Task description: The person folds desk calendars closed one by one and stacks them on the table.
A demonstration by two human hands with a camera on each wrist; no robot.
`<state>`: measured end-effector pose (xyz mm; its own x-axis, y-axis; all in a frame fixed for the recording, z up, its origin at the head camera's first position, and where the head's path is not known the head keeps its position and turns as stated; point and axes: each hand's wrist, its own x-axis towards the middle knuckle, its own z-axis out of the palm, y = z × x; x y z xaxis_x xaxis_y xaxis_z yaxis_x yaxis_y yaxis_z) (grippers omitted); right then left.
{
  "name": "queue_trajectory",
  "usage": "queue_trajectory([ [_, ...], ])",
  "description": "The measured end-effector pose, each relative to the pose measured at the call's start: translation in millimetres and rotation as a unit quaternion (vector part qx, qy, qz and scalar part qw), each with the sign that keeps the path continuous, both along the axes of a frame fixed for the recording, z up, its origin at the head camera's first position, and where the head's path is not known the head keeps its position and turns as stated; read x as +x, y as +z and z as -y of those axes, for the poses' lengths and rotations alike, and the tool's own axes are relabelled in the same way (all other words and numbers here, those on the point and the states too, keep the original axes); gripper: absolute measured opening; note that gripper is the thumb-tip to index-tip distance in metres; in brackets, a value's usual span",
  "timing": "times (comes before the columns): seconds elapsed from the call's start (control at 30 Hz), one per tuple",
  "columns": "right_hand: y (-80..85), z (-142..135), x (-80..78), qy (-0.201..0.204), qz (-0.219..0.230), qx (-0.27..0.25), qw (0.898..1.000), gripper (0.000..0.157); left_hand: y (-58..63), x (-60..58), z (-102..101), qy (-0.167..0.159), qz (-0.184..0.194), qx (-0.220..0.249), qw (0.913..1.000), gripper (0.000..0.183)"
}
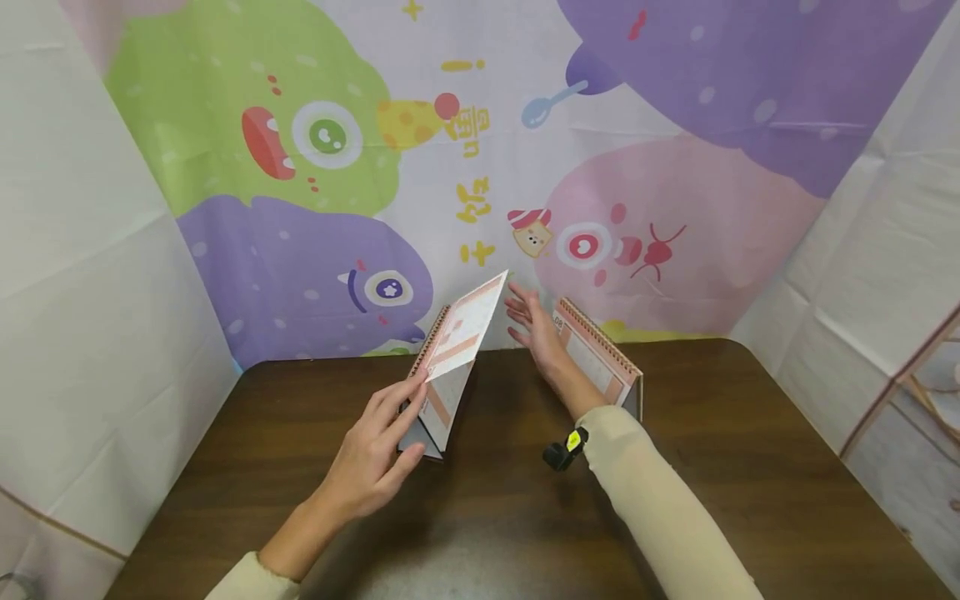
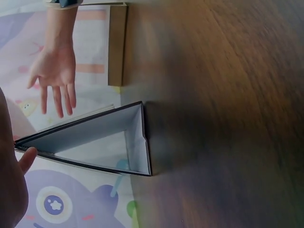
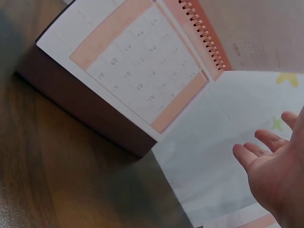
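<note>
Two tent-shaped desk calendars stand on the table. The left calendar (image 1: pixel 442 392) has one page (image 1: pixel 468 329) raised off its face, partway through a turn. My left hand (image 1: pixel 375 446) is at that calendar's near end, its fingertips by the spiral edge and the page's near corner, the fingers fairly straight. From the left wrist view, a fingertip lies against the calendar's top edge. My right hand (image 1: pixel 536 329) is spread in the air between the calendars, holding nothing. Behind its wrist stands the right calendar (image 1: pixel 600 354), partly hidden by the forearm. A printed date grid (image 3: pixel 142 71) shows in the right wrist view.
The dark wooden table (image 1: pixel 480 517) reaches back to a cartoon-printed backdrop (image 1: pixel 487 167). White cloth walls (image 1: pixel 97 250) flank both sides. A black wrist camera (image 1: pixel 566 450) sticks out from my right sleeve.
</note>
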<state>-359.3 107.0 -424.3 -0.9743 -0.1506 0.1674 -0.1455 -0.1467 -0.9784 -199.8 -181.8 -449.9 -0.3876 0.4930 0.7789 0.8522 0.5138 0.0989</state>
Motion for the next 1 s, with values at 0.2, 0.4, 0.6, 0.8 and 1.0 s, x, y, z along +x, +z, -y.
queue_trajectory([
  [0.2,6.5,-4,1.7,-0.031,0.002,-0.009,0.999,0.070,-0.8,-1.3,-1,0.020,-0.024,-0.046,0.9984,0.074],
  [0.4,7.2,-7,3.3,-0.034,-0.012,0.013,0.999,0.073,-3.3,0.8,0,0.053,-0.035,-0.095,0.9934,0.074],
  [0.6,1.0,-6,2.1,-0.029,-0.018,0.026,0.999,0.073,-5.6,3.1,2,0.074,-0.050,-0.123,0.9883,0.072],
  [0.8,-1.3,-5,1.9,-0.025,-0.012,0.024,0.999,0.071,-8.7,2.3,5,0.081,-0.064,-0.129,0.9862,0.062],
  [1.0,-2.2,-4,2.4,-0.019,-0.013,0.027,0.999,0.071,-9.9,1.0,8,0.078,-0.071,-0.127,0.9862,0.054],
])
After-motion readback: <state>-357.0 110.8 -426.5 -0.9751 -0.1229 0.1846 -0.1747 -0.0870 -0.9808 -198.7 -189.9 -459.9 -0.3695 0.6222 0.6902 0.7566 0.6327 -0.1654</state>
